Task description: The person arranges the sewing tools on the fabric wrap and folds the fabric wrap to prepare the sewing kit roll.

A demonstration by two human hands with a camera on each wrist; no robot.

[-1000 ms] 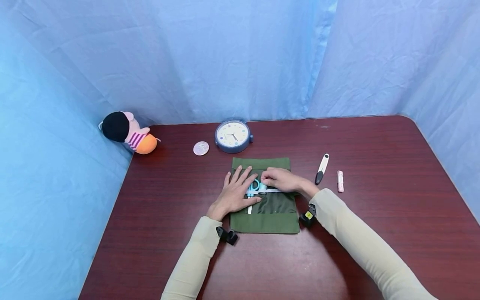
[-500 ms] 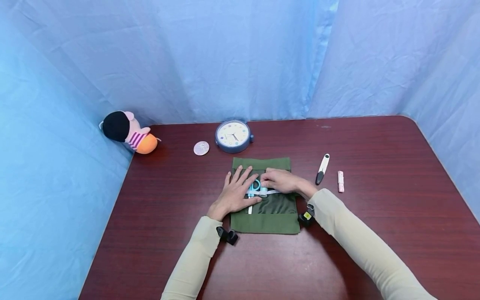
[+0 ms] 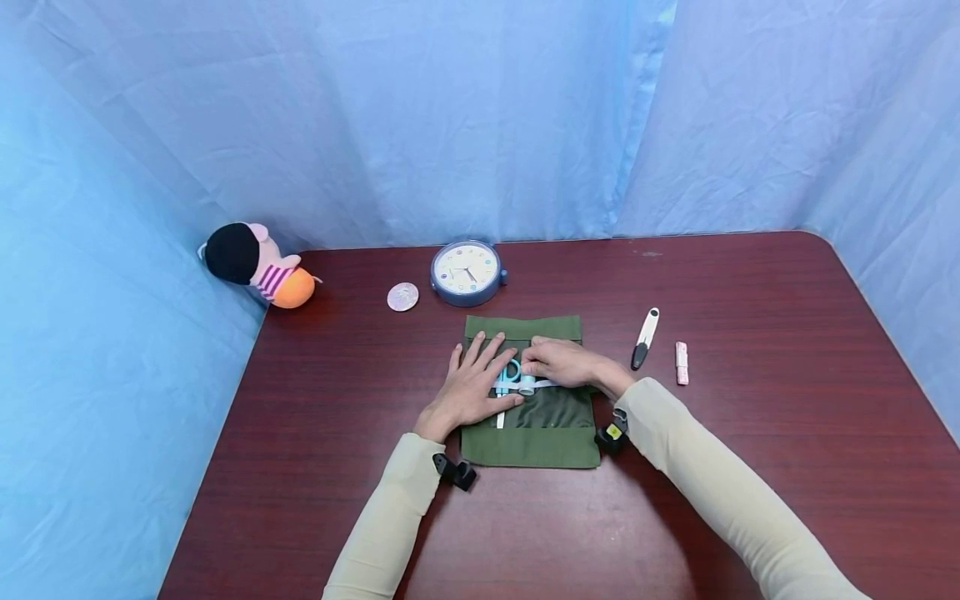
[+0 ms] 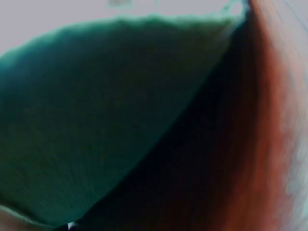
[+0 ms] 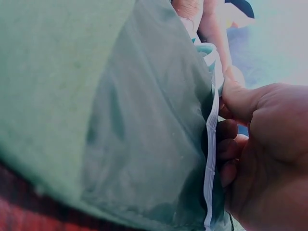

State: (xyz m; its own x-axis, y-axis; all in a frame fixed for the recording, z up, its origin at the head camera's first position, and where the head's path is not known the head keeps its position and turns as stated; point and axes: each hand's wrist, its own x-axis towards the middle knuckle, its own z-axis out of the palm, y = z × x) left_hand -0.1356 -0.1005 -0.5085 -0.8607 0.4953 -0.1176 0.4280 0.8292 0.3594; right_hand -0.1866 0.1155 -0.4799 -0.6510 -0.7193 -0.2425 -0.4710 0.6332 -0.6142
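A green fabric organiser (image 3: 532, 450) lies unfolded on the table, with a white elastic band (image 5: 210, 159) across its dark inner panel. My left hand (image 3: 471, 387) rests on its left side, fingers spread, thumb beside light-blue scissors (image 3: 513, 369) held under the band. Part of the scissors is hidden by that hand. With curled fingers my right hand (image 3: 558, 361) pinches a small pale-blue cylinder (image 3: 527, 385) with a hollow end, its lower part tucked under the band. Thumb and fingers of the right hand (image 5: 274, 134) appear close up in the right wrist view. Blurred green fabric (image 4: 96, 115) fills much of the left wrist view.
Right of the organiser lie a slim white-and-black tool (image 3: 645, 338) and a pink patterned strip (image 3: 681, 363). Behind it are a blue clock (image 3: 467, 273) and a pale round disc (image 3: 402, 297). A plush toy (image 3: 262, 265) sits at the back left corner.
The right hand has shifted slightly toward the person, and the pale-blue cylinder has slid further under the elastic band, its end now showing below it. The left hand has stayed in place.
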